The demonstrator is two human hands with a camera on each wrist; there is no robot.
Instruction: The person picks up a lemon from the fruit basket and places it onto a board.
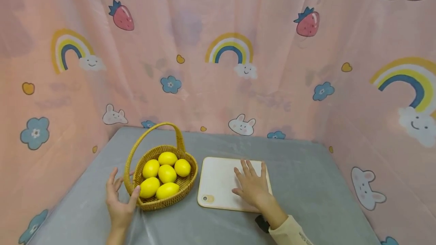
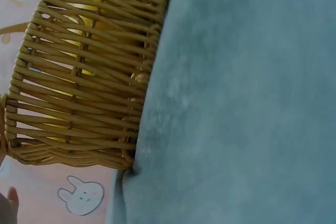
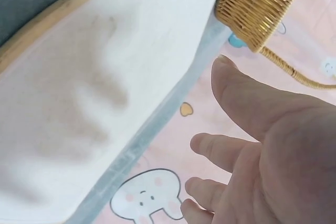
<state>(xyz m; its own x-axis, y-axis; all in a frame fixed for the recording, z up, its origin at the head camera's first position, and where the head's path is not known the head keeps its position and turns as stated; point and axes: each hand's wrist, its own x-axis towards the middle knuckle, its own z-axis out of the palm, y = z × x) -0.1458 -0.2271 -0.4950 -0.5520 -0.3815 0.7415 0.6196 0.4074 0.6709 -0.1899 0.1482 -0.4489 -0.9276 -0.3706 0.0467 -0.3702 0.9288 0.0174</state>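
Note:
A woven wicker basket [image 1: 167, 203] with a tall hoop handle stands on the left part of the table, holding several smooth yellow lemons [image 1: 167, 174]. My left hand [image 1: 120, 203] is at the basket's left side, thumb and fingers spread; whether it touches the wicker I cannot tell. In the left wrist view the basket wall [image 2: 84, 77] fills the upper left. Right of the basket lies a white cutting board [image 1: 218, 180] with a tan rim and a corner hole. Over its right half my right hand [image 1: 253, 188] hovers with spread fingers, casting a shadow on the board [image 3: 157, 30].
Grey cloth covers the table [image 1: 306, 184]. A pink patterned curtain [image 1: 204, 97] hangs behind it and along both sides. Beneath the right wrist shows a small black object [image 1: 262, 223], partly hidden by the sleeve [image 1: 289, 231].

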